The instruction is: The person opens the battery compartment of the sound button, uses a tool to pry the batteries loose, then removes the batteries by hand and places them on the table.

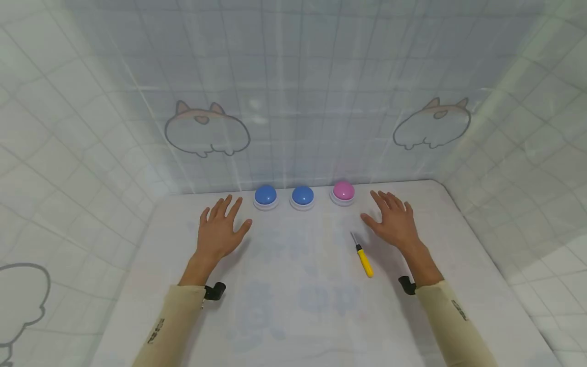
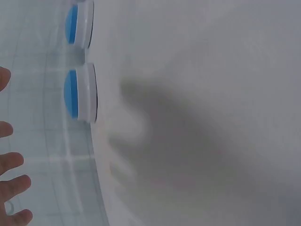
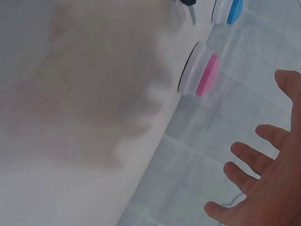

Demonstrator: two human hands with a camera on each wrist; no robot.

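Observation:
Two blue dome buttons on white bases stand near the table's far edge, a left one (image 1: 265, 195) and a middle one (image 1: 302, 196). To their right is a pink dome button (image 1: 343, 191). My left hand (image 1: 219, 233) hovers left of the blue buttons, fingers spread, holding nothing. My right hand (image 1: 393, 220) hovers right of the pink button, its fingers spread and also holding nothing. A screwdriver (image 1: 365, 262) with a yellow handle lies on the table, left of the right hand, its tip pointing away from me. In the right wrist view only its tip end (image 3: 192, 10) shows.
The white table (image 1: 293, 316) meets a tiled-pattern back wall (image 1: 312, 102) right behind the buttons. Similar tiled sheets flank it, a left wall (image 1: 69, 153) and a right wall (image 1: 527, 168). Dark wrist mounts (image 1: 214, 291) sit at both sleeve cuffs.

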